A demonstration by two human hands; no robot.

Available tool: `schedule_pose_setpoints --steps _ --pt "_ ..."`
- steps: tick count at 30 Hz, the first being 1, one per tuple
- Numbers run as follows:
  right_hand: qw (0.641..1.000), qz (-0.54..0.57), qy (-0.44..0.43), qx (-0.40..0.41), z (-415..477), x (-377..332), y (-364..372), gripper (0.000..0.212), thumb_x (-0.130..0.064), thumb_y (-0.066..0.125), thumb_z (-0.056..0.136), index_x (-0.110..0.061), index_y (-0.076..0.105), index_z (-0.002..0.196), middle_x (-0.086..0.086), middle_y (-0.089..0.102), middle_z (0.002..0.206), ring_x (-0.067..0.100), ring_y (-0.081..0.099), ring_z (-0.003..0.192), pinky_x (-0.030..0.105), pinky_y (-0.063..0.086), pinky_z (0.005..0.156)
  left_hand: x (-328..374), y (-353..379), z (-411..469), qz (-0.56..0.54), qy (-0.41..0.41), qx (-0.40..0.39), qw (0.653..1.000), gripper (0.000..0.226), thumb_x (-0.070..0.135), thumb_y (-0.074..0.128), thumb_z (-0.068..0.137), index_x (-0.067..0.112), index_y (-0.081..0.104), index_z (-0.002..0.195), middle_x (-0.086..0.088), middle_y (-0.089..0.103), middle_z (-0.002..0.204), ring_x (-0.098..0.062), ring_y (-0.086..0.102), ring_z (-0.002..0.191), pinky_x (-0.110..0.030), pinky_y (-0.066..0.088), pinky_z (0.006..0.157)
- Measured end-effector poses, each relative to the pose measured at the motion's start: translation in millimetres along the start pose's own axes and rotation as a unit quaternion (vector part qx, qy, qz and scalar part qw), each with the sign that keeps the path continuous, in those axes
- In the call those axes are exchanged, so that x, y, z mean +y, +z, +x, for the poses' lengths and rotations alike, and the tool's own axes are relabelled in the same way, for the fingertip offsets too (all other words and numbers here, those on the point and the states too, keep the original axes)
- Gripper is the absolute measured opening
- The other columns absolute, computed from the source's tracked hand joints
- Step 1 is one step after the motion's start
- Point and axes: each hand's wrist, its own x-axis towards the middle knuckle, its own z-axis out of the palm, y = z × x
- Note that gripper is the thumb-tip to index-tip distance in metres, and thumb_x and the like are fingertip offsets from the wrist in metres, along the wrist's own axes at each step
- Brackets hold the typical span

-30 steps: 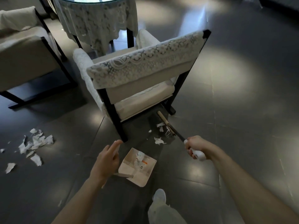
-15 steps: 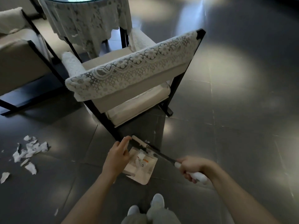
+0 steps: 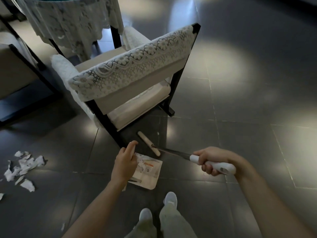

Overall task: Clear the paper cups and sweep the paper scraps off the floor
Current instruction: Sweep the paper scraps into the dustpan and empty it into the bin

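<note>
Right hand [image 3: 216, 160]: clenched around the white grip of the broom [image 3: 173, 152], to the right of the armchair's nearest leg.
Broom head [image 3: 148, 143]: pale and narrow, it lay on the floor just beside the nearest leg of the armchair [image 3: 130, 73].
Left hand [image 3: 126, 162]: it hung over the dustpan with one finger pointing toward the armchair. Whether it gripped the pan's handle could not be told.
Dustpan [image 3: 151, 179]: pale and flat, it sat on the floor just on the viewer's side of the armchair's nearest leg and held a few white bits.
Paper scraps [image 3: 24, 166]: a loose heap of torn white pieces lay well to the left of the armchair.
Paper cups: none showed.
Handling: the scraps looked feather-light and soft, likely to skid or flutter on polished tile. Short, low strokes toward the pan would suit them. The broom seemed light and stiff, best held at its grip.
Floor [image 3: 240, 100]: dark glossy tiles with pale joints and soft pools of reflected light.
Room: the armchair had a dark frame and a lace cover. A lace-draped table [image 3: 73, 23] stood behind it.
</note>
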Motion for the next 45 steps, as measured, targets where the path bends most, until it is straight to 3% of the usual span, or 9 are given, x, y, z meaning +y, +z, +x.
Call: schedule_pose_setpoints --steps 5,7,14,18,22,26,32,40,45 --pt "0.999 -0.002 -0.020 0.038 27 -16 -12 0.062 0.003 0.046 0.088 -0.019 0.036 0.145 0.007 0.055 0.058 0.007 0.047 0.039 0.017 0.038 0.035 7 6 15 -0.004 0.008 0.025 1.000 0.042 0.001 0.049 0.090 0.021 0.053 0.127 -0.003 0.050 0.090 -0.014 0.050 0.071 -0.025 0.041 0.066" --pt "0.998 -0.022 -0.024 0.046 42 -28 -20 0.059 0.001 0.047 0.088 -0.016 0.037 0.143 0.009 0.054 0.065 0.008 0.048 0.041 0.019 0.039 0.036 13 10 28 0.006 0.015 0.018 1.000 0.041 0.001 0.049 0.091 0.019 0.052 0.128 -0.002 0.049 0.092 -0.009 0.048 0.070 -0.019 0.040 0.062" --pt "0.993 -0.094 -0.040 0.065 104 -71 -60 0.028 0.004 0.042 0.084 0.003 0.057 0.108 0.006 0.048 0.049 0.014 0.045 0.036 0.020 0.038 0.038 35 31 91 0.028 0.015 0.006 0.999 0.042 0.002 0.048 0.091 0.022 0.051 0.128 0.008 0.044 0.086 -0.007 0.047 0.066 -0.013 0.035 0.058" --pt "0.990 -0.132 -0.041 0.040 131 -69 -73 0.026 -0.003 0.039 0.092 -0.003 0.053 0.114 0.009 0.053 0.065 0.013 0.050 0.046 0.023 0.043 0.041 41 40 127 0.034 0.021 -0.001 0.999 0.044 0.002 0.050 0.089 0.026 0.052 0.127 0.005 0.047 0.088 -0.012 0.050 0.069 -0.022 0.039 0.063" --pt "0.980 -0.197 -0.037 -0.005 131 -67 -61 0.027 -0.011 0.041 0.095 -0.007 0.052 0.119 0.007 0.058 0.076 0.011 0.055 0.054 0.024 0.048 0.050 46 46 141 0.022 -0.009 0.026 0.999 0.049 -0.004 0.051 0.086 0.021 0.052 0.129 -0.001 0.052 0.104 -0.021 0.054 0.091 -0.035 0.046 0.077" --pt "0.982 -0.179 0.014 -0.067 109 -73 -60 0.026 -0.007 0.046 0.089 -0.006 0.056 0.114 0.003 0.053 0.062 0.007 0.049 0.041 0.018 0.041 0.039 61 60 148 0.010 -0.008 0.020 1.000 0.050 -0.004 0.050 0.086 0.022 0.053 0.129 -0.006 0.054 0.104 -0.022 0.056 0.086 -0.032 0.047 0.075" --pt "0.993 -0.095 0.027 -0.060 79 -87 -86 0.046 -0.001 0.048 0.088 -0.009 0.047 0.134 0.003 0.051 0.059 0.005 0.046 0.040 0.016 0.039 0.036 61 59 139 0.024 -0.017 0.022 0.999 0.049 -0.003 0.049 0.088 0.022 0.051 0.130 -0.008 0.052 0.110 -0.020 0.054 0.087 -0.030 0.045 0.073" --pt "0.991 -0.123 -0.028 -0.033 69 -86 -81 0.064 0.001 0.048 0.090 -0.020 0.029 0.147 0.007 0.054 0.071 0.005 0.049 0.042 0.018 0.042 0.038 54 51 100 0.057 0.004 0.030 0.998 0.047 -0.005 0.053 0.086 0.020 0.052 0.126 -0.006 0.050 0.086 -0.019 0.050 0.066 -0.022 0.039 0.057" --pt "0.978 -0.207 0.024 -0.013 105 -54 -55 0.032 -0.011 0.037 0.098 -0.007 0.043 0.129 0.009 0.054 0.075 0.012 0.051 0.057 0.023 0.047 0.051 55 55 88 0.016 -0.035 0.046 0.998 0.046 -0.001 0.051 0.088 0.024 0.051 0.127 -0.003 0.050 0.093 -0.010 0.047 0.067 -0.022 0.038 0.059"
